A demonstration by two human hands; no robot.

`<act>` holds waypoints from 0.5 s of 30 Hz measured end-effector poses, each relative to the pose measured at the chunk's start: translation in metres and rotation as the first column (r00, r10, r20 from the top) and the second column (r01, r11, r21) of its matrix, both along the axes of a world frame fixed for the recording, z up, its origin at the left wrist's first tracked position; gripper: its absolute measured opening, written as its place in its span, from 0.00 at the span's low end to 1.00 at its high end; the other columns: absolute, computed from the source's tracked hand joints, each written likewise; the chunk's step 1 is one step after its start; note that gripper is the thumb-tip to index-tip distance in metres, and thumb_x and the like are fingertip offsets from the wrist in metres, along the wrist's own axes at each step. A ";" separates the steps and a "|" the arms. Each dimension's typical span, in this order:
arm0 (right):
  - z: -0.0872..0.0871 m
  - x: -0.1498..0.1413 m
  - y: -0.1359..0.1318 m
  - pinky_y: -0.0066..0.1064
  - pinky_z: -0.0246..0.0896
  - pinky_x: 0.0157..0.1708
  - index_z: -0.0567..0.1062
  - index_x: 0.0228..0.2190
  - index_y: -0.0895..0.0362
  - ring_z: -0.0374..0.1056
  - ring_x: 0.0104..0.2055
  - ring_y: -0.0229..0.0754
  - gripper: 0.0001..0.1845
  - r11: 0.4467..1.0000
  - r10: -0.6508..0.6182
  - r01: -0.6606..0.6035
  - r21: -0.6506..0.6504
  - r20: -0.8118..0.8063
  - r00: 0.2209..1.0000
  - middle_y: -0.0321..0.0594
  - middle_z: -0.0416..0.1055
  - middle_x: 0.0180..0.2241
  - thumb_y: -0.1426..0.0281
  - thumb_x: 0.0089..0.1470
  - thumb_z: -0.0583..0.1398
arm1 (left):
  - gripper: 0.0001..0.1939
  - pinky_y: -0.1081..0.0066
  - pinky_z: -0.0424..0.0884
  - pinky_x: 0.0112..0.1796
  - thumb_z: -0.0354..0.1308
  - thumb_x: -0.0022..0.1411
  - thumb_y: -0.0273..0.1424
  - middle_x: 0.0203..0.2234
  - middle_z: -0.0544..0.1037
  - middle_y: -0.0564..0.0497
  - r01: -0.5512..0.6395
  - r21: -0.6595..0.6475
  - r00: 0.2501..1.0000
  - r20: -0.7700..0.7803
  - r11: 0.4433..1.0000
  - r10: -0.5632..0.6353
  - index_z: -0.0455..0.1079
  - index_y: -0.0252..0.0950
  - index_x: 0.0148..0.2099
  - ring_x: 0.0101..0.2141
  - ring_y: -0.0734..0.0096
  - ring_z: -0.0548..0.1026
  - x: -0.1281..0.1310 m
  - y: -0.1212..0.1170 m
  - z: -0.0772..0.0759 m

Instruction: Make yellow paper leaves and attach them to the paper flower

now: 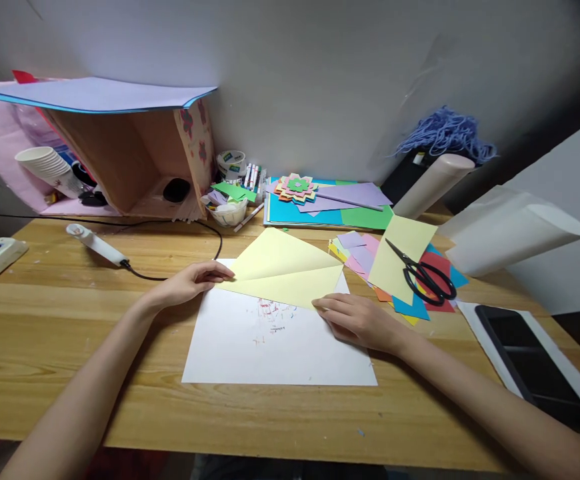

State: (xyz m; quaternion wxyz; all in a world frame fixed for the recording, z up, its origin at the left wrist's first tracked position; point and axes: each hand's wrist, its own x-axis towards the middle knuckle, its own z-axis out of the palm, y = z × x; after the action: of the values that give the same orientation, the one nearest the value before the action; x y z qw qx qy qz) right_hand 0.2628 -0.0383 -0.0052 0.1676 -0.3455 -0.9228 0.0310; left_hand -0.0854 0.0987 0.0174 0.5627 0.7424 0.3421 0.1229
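Observation:
A pale yellow sheet of paper (290,267) with a diagonal crease across it lies over a white sheet (280,357) marked with coloured strokes. My left hand (197,283) pinches the yellow paper at its left corner, fingers closed. At the near right corner, my right hand (353,319) grips the same paper, its fingers together and the thumb out of sight. To the right, black-handled scissors (423,277) rest on another pale yellow piece (395,253) above a pile of coloured paper scraps (363,257).
A glue gun (97,245) with a black cord lies at left before an open box (135,153). Behind stand a tub of scraps (227,212) and a layered paper flower (296,189) on coloured sheets. A dark phone-like slab (535,367) lies at right.

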 end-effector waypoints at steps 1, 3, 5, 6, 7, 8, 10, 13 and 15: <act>0.000 0.002 -0.002 0.37 0.68 0.41 0.70 0.41 0.57 0.67 0.44 0.43 0.13 1.000 -0.006 0.006 -0.007 -0.001 1.000 0.45 0.72 0.43 0.77 0.54 0.52 | 0.13 0.62 0.61 0.52 0.55 0.55 0.29 0.44 0.73 0.46 -0.005 -0.001 1.000 -0.006 1.000 0.005 0.69 0.36 0.44 0.48 0.66 0.69 0.001 -0.001 0.001; -0.001 0.006 -0.005 0.37 0.68 0.42 0.69 0.42 0.57 0.67 0.45 0.43 0.13 1.000 -0.018 0.018 -0.020 -0.016 1.000 0.45 0.72 0.44 0.77 0.54 0.52 | 0.13 0.62 0.61 0.52 0.55 0.55 0.29 0.44 0.73 0.47 -0.019 -0.002 1.000 -0.011 1.000 0.019 0.70 0.36 0.44 0.48 0.65 0.69 0.002 -0.002 0.003; -0.002 0.009 -0.008 0.38 0.68 0.44 0.69 0.42 0.57 0.68 0.46 0.42 0.13 0.999 -0.031 0.029 -0.035 -0.044 0.999 0.45 0.71 0.44 0.77 0.54 0.52 | 0.13 0.62 0.61 0.52 0.55 0.54 0.29 0.43 0.73 0.47 -0.033 -0.003 0.999 -0.007 0.999 0.033 0.70 0.37 0.43 0.48 0.65 0.69 0.002 -0.003 0.005; -0.003 0.010 -0.010 0.37 0.68 0.44 0.69 0.41 0.56 0.68 0.46 0.42 0.13 0.998 -0.039 0.036 -0.044 -0.061 0.997 0.45 0.71 0.44 0.77 0.54 0.52 | 0.13 0.62 0.62 0.51 0.56 0.53 0.28 0.43 0.74 0.47 -0.037 -0.004 0.999 -0.003 0.999 0.037 0.71 0.37 0.43 0.47 0.64 0.69 0.001 -0.004 0.006; -0.004 0.010 -0.011 0.37 0.68 0.44 0.70 0.40 0.56 0.68 0.46 0.42 0.13 0.998 -0.048 0.044 -0.051 -0.078 0.996 0.45 0.71 0.44 0.77 0.54 0.52 | 0.13 0.62 0.62 0.51 0.56 0.53 0.28 0.43 0.74 0.47 -0.040 -0.006 0.999 0.001 0.999 0.040 0.71 0.37 0.42 0.47 0.64 0.69 0.001 -0.004 0.007; -0.005 0.011 -0.012 0.36 0.68 0.44 0.70 0.39 0.56 0.68 0.46 0.41 0.12 0.997 -0.060 0.055 -0.057 -0.095 0.994 0.45 0.71 0.44 0.77 0.54 0.52 | 0.13 0.62 0.62 0.51 0.56 0.52 0.28 0.44 0.74 0.47 -0.041 -0.010 0.999 0.004 0.999 0.041 0.72 0.38 0.42 0.48 0.63 0.69 0.000 -0.004 0.007; -0.007 0.011 -0.013 0.35 0.69 0.43 0.70 0.38 0.56 0.68 0.45 0.41 0.11 0.995 -0.086 0.079 -0.060 -0.129 0.988 0.45 0.72 0.43 0.78 0.53 0.53 | 0.14 0.62 0.62 0.51 0.56 0.50 0.26 0.44 0.74 0.47 -0.046 -0.029 0.999 0.002 0.999 0.046 0.72 0.38 0.41 0.48 0.62 0.69 -0.001 -0.004 0.009; -0.010 0.010 -0.014 0.34 0.69 0.40 0.69 0.37 0.56 0.68 0.44 0.41 0.10 0.993 -0.114 0.105 -0.058 -0.182 0.977 0.45 0.72 0.42 0.78 0.53 0.53 | 0.14 0.60 0.62 0.51 0.53 0.50 0.26 0.43 0.75 0.47 -0.152 0.006 0.988 0.003 0.988 0.152 0.72 0.37 0.41 0.48 0.60 0.69 0.008 -0.007 0.013; -0.010 0.007 -0.013 0.34 0.68 0.39 0.69 0.38 0.56 0.68 0.44 0.41 0.11 0.993 -0.110 0.098 -0.067 -0.209 0.972 0.45 0.72 0.41 0.78 0.53 0.53 | 0.14 0.60 0.63 0.49 0.52 0.53 0.28 0.43 0.74 0.47 -0.250 0.129 0.968 -0.002 0.960 0.253 0.70 0.37 0.43 0.47 0.60 0.69 0.024 -0.013 0.016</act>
State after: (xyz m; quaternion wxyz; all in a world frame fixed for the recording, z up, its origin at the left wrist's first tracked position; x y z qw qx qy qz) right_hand 0.2698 -0.0512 -0.0155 0.2566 -0.3928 -0.8790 0.0849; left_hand -0.0614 0.0860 0.0336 0.4907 0.7286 0.4302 0.2082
